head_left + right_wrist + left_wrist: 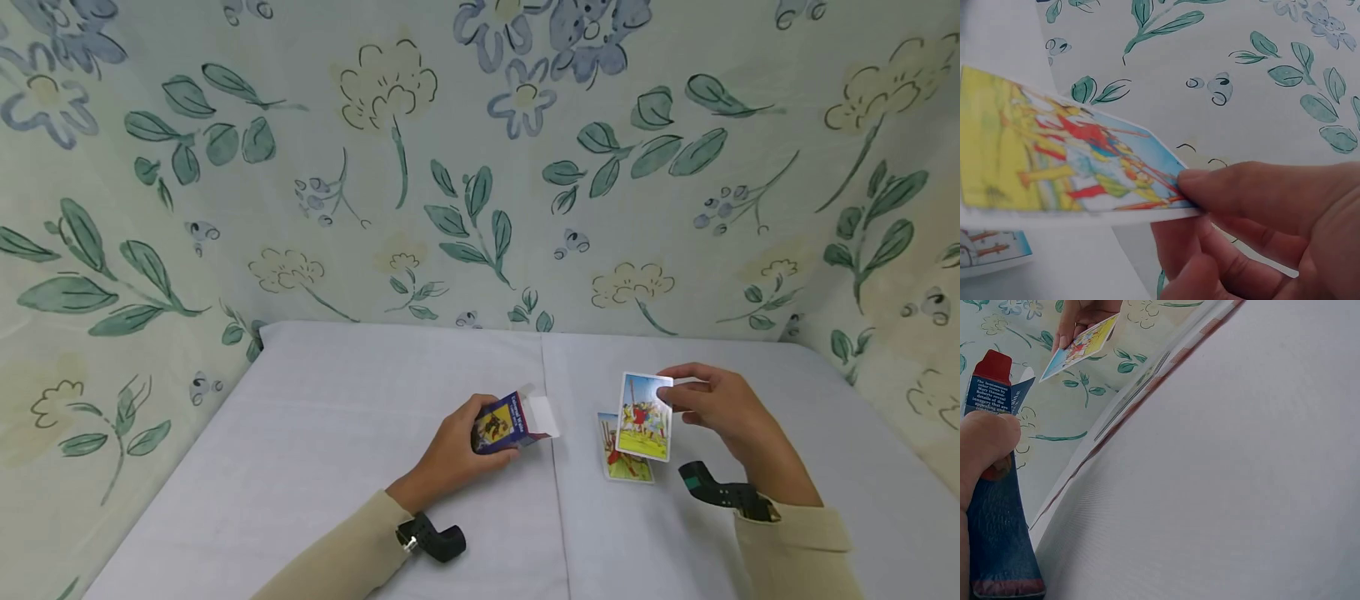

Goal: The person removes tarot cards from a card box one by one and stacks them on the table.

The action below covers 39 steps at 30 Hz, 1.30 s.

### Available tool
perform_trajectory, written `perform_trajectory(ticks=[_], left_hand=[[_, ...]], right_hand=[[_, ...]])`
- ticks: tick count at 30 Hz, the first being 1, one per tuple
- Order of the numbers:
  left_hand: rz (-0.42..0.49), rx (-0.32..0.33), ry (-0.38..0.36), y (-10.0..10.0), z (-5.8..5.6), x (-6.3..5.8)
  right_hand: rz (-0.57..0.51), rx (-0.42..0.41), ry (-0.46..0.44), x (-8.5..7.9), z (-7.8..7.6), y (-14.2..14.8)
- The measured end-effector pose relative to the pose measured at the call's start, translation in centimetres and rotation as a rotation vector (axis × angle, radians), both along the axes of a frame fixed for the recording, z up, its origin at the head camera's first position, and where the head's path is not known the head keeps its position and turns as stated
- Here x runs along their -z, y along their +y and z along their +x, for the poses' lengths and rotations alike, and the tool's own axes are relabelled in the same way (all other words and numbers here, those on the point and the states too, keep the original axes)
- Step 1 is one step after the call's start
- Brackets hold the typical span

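Note:
My left hand (454, 446) grips a dark blue tarot card box (498, 425), its open flap (542, 415) pointing right. In the left wrist view the thumb lies across the box's printed side (997, 531). My right hand (716, 408) pinches an illustrated tarot card (645, 417) by its upper right edge, thumb on the picture face and fingers behind. Figures with staves on yellow ground fill that card, seen close in the right wrist view. Beneath it on the table, partly covered in the head view, lies a second card (628, 471), face up.
A white cloth with a crease down its middle covers the table (337, 375). Behind and at both sides hangs a floral curtain (465, 125). Black wrist cameras sit on the left wrist (438, 540) and the right wrist (720, 492).

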<state>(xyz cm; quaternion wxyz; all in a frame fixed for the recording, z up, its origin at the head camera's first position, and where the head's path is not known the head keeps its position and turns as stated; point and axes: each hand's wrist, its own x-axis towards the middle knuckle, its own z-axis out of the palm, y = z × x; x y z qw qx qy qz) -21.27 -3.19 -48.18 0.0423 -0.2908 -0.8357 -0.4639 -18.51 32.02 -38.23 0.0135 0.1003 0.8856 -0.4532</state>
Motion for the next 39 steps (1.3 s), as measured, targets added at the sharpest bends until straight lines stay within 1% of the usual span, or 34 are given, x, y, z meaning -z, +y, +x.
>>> perform_trajectory(ticks=[3, 5, 10, 12, 13, 17, 20, 27, 33, 39], left_hand=[[-0.001, 0.003, -0.008, 0.0, 0.2, -0.1], [0.002, 0.001, -0.007, 0.0, 0.2, -0.2], [0.006, 0.003, -0.007, 0.1, 0.1, -0.2], [0.004, 0.003, -0.008, 0.1, 0.1, -0.1], [0.004, 0.004, -0.010, 0.1, 0.1, -0.1], [0.002, 0.005, -0.019, 0.0, 0.1, 0.2], [0.007, 0.011, -0.026, 0.0, 0.2, 0.2], [0.016, 0.006, -0.010, 0.1, 0.0, -0.1], [0.013, 0.011, -0.009, 0.1, 0.1, -0.4], [0.004, 0.004, -0.020, 0.1, 0.2, -0.4]], right_hand=[[-0.016, -0.004, -0.016, 0.9, -0.3, 0.6], [-0.021, 0.010, -0.026, 1.5, -0.7, 0.9], [-0.044, -0.020, -0.042, 2.7, -1.2, 1.4], [-0.055, -0.011, -0.055, 3.0, -1.3, 1.3], [-0.056, 0.009, -0.065, 3.2, -1.3, 1.2], [-0.061, 0.021, -0.097, 3.3, -1.1, 0.6], [-0.060, -0.021, -0.106, 3.1, -0.8, 0.2], [-0.044, -0.029, -0.112, 2.9, -1.2, -0.2], [-0.050, -0.020, -0.138, 3.5, -1.4, -0.5], [-0.031, -0.002, -0.156, 3.9, -1.5, -0.9]])
